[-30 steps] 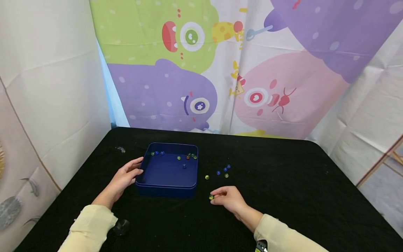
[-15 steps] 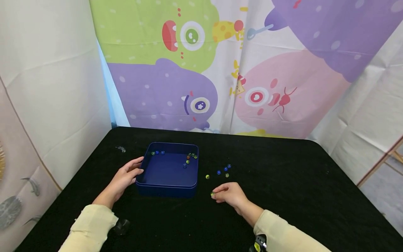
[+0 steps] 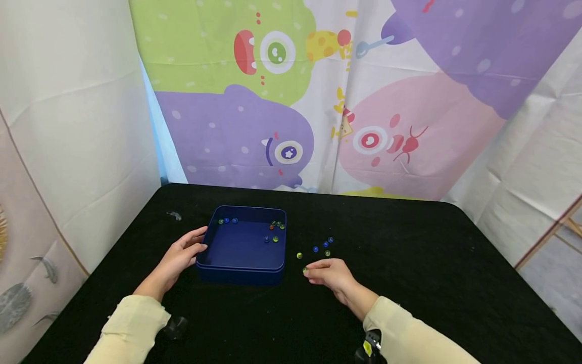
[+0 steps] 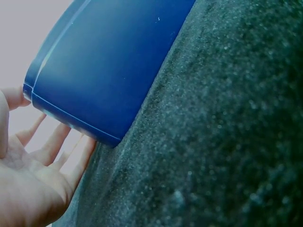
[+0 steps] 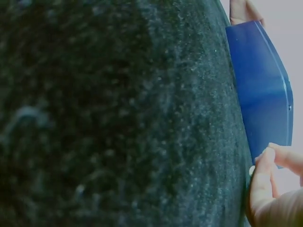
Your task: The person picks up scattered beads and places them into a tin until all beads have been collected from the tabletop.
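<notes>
A dark blue rectangular box (image 3: 245, 275), open at the top, sits on the table with several glass marbles inside. My left hand (image 3: 181, 255) rests against its left side; in the left wrist view the fingers (image 4: 52, 144) are extended along the wall. My right hand (image 3: 332, 277) is to the right of the box and pinches a green marble (image 3: 305, 269) between thumb and fingertips. Just beyond that hand lie a yellow-green marble (image 3: 299, 256), a pale green marble (image 3: 327, 253) and several blue marbles (image 3: 316, 249). Inside the box, another yellow-green marble (image 3: 275, 239) lies near the right wall.
Black cloth (image 3: 409, 263) covers the table. A printed cartoon curtain (image 3: 254, 126) hangs behind its far edge, and white fabric (image 3: 82, 126) hangs at the left. A small clear piece (image 3: 174, 215) lies on the cloth at the far left.
My right hand has moved slightly away from the front edge with the pinched marble. Inside the box, a yellow-green marble has rolled right and toward me. My left hand has stayed put.
</notes>
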`<action>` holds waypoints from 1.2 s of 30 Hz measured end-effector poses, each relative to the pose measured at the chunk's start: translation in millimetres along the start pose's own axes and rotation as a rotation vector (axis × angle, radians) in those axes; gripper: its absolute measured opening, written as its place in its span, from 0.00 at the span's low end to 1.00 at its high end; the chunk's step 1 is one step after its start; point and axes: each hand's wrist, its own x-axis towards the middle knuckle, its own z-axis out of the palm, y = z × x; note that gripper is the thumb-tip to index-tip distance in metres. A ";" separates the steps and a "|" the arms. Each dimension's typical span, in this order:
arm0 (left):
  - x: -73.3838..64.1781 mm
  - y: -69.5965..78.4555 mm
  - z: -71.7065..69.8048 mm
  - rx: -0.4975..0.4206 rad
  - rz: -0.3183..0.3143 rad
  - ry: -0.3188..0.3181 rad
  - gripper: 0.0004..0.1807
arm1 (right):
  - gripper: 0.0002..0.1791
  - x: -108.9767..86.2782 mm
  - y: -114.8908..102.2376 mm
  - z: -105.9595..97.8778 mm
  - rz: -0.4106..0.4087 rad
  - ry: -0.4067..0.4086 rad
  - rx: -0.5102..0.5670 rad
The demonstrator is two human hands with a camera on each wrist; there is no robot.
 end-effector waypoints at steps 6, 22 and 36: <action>-1.0 0.8 -0.1 0.004 -0.001 -0.004 0.31 | 0.13 6.7 -2.3 5.0 -0.018 0.051 0.073; -1.1 0.0 -0.7 0.005 -0.004 -0.001 0.31 | 0.13 17.0 -28.6 19.7 -0.128 0.116 0.144; -1.7 1.0 0.9 0.004 -0.004 -0.002 0.31 | 0.11 23.3 -47.3 43.9 -0.181 0.133 0.155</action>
